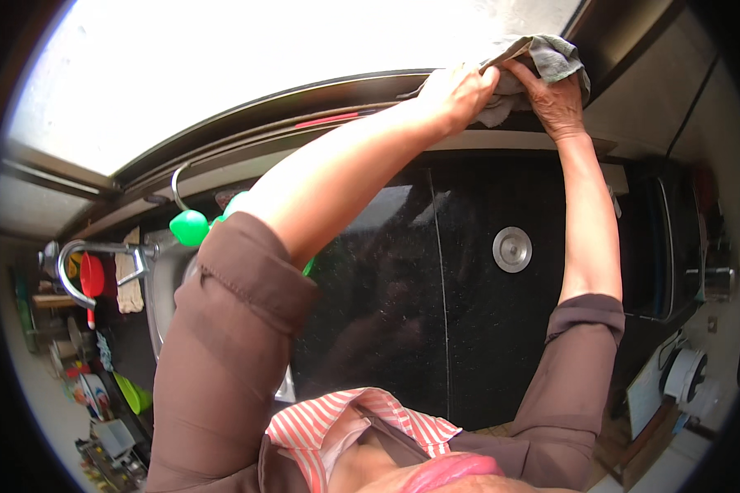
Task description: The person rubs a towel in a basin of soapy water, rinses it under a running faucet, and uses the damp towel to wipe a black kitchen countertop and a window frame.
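Note:
A grey cloth (554, 58) is bunched at the right corner of the window frame, against the bright window pane (271, 43). My left hand (459, 95) grips the cloth's left side, its fingertips mostly hidden behind the folds. My right hand (556, 101) holds the other side, thumb stretched toward the left hand and a fold draped over the fingers. Both arms reach across a black glossy countertop (382, 296). Just below the hands runs the window sill ledge (505, 140).
A round metal disc (512, 249) lies on the countertop. At the left are a sink (159, 308), a curved metal faucet (68, 271), a green plastic object (189, 228) and a red scoop (91, 274). A thin red-and-black stick-like item (327, 119) rests along the window track.

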The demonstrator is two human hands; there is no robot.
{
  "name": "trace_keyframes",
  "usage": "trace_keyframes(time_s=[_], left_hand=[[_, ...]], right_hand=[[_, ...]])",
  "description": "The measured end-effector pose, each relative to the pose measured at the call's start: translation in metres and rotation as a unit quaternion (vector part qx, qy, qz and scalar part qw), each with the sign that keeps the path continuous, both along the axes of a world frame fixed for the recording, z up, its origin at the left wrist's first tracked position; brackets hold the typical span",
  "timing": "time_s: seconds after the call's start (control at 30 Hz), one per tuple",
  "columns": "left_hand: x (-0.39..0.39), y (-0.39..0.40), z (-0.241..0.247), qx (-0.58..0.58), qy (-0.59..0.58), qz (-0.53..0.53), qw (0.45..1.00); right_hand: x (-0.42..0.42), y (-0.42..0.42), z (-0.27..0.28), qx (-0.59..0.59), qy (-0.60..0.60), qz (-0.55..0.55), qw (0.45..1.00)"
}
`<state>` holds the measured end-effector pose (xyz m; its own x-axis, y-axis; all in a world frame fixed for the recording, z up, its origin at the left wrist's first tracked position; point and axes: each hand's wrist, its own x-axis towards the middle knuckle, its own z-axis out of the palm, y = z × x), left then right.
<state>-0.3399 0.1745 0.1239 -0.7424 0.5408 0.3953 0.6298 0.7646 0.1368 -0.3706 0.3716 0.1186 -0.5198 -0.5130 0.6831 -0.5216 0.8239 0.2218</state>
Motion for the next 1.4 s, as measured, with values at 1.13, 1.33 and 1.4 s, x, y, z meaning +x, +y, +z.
trace_keyframes(time_s=[1.13, 1.33, 1.4], left_hand=[[0.03, -0.279, 0.012, -0.197, -0.265, -0.019, 0.944], [0.008, -0.188, -0.022, -0.109, -0.043, -0.162, 0.98], [0.004, -0.155, -0.027, -0.111, -0.036, -0.158, 0.98]], right_hand=[[0.066, -0.266, -0.072, -0.098, -0.065, 0.182, 0.976], [0.055, -0.165, -0.066, -0.048, -0.069, 0.129, 0.988], [0.05, -0.13, -0.067, -0.046, -0.091, 0.095, 0.99]])
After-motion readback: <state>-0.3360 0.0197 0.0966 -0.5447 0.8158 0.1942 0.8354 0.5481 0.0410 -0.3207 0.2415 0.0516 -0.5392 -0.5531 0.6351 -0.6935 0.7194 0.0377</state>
